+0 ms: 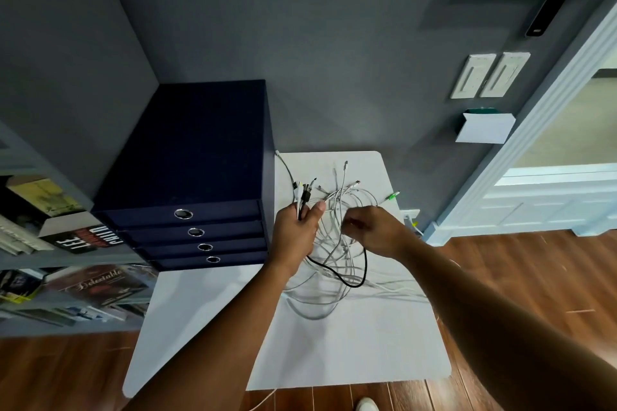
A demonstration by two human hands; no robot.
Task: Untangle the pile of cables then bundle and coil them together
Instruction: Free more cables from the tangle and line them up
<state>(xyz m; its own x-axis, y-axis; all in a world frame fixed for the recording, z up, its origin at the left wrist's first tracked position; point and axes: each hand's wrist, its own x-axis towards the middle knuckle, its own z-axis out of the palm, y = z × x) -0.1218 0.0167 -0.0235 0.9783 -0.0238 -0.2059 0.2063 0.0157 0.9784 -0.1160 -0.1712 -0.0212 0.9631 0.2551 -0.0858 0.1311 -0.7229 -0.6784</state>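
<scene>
A tangle of white and grey cables [329,272] lies on the white table [350,344], with one black cable [354,284] looping through it. My left hand [295,237] grips a bunch of cable ends, their plugs [304,192] sticking up above my fist. My right hand [374,232] is over the pile with its fingers curled, pinching a white cable strand. A cable with a green plug [393,196] lies at the far right of the table.
A dark blue drawer unit [197,177] with several drawers stands on the table's left, close to my left hand. A bookshelf [50,243] is further left. The grey wall is behind; a wall socket [410,213] sits by the table's right edge.
</scene>
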